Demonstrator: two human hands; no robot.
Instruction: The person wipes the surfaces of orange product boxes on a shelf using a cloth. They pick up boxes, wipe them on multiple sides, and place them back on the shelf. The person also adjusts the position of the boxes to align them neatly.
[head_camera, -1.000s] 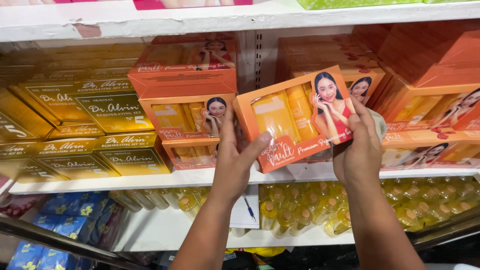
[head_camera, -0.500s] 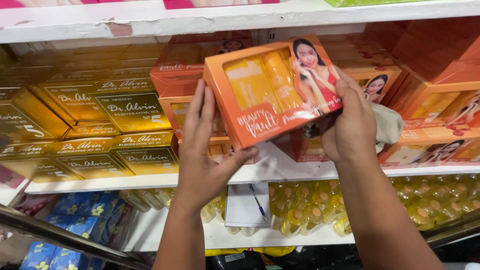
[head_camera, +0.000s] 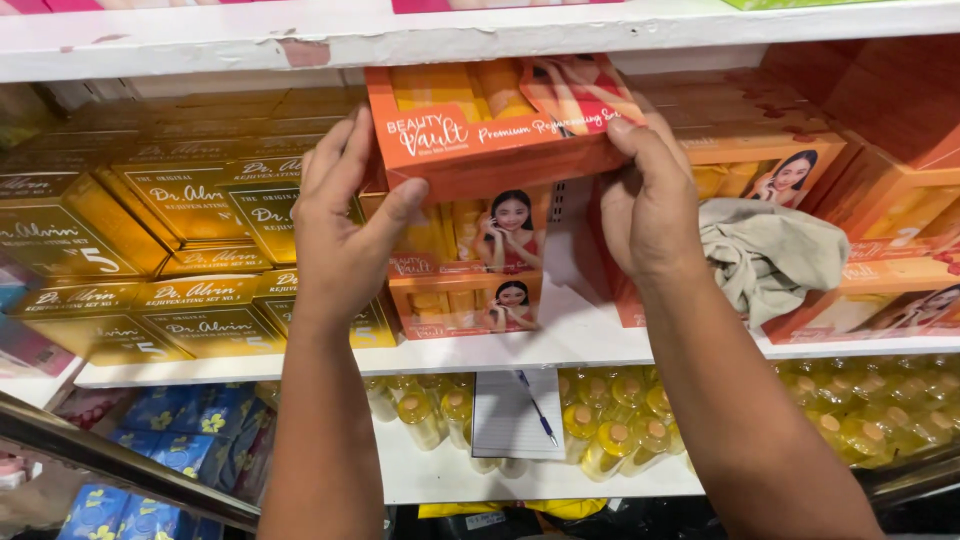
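We see two bare hands holding one orange boxed set (head_camera: 495, 125) high in the middle shelf bay, its front face tipped upward just under the white upper shelf board (head_camera: 300, 40). The left hand (head_camera: 340, 235) meets the box at its lower left corner: the thumb presses up against the underside while the fingers (head_camera: 335, 165) lie close together along the left end. The right hand (head_camera: 650, 210) takes the right end, its fingers (head_camera: 640, 140) curled over the top edge and pinching the box against the palm. The box sits above a stack of two like orange boxes (head_camera: 470, 265), which stands on the white middle shelf (head_camera: 560, 345); we cannot tell whether the held box touches that stack. To the left lie stacked gold boxes (head_camera: 190, 250). Just right of the right hand, a crumpled grey cloth (head_camera: 770, 255) rests against further orange boxes (head_camera: 870, 210). On the shelf below we note rows of small yellow bottles (head_camera: 620, 420), a notepad (head_camera: 510, 415) with a pen (head_camera: 537, 408) on it, and blue packets (head_camera: 170, 420) at lower left.
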